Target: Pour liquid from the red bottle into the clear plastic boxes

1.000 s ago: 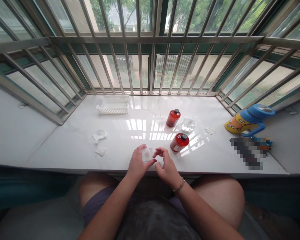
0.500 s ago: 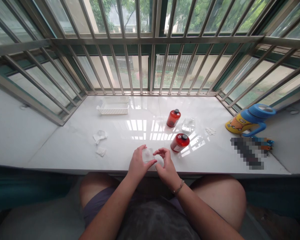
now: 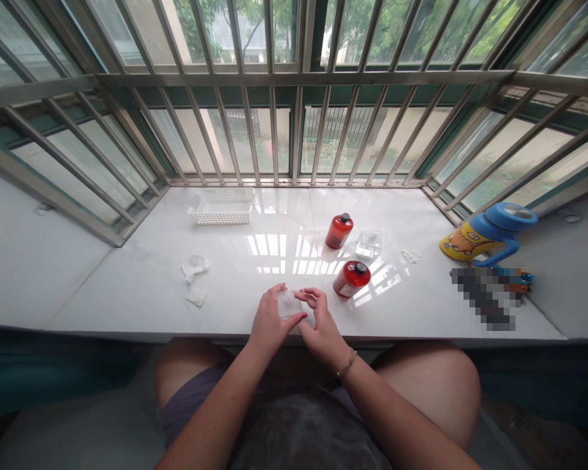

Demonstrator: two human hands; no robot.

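Just above the near edge of the counter, my left hand (image 3: 270, 313) grips a small clear square box (image 3: 289, 305) by its left side, with the thumb along the front. My right hand (image 3: 318, 320) is at the box's right side, its curved fingertips on the far right edge and its thumb low near the front corner. What lies inside the clear box is hard to make out. Close to my right hand stands a red bottle with a black cap (image 3: 351, 279).
Behind are a second red bottle (image 3: 340, 231) and another clear box (image 3: 368, 244). Crumpled white tissues (image 3: 195, 267) lie at left, one more (image 3: 411, 256) at right. A white basket (image 3: 221, 207) sits near the barred window. A blue-and-yellow flask (image 3: 487, 234) lies far right beside a blurred-out object (image 3: 483, 299).
My right hand has shifted slightly left, bringing its fingertips onto the edge of the clear box. My left hand keeps its hold, nearly unmoved.
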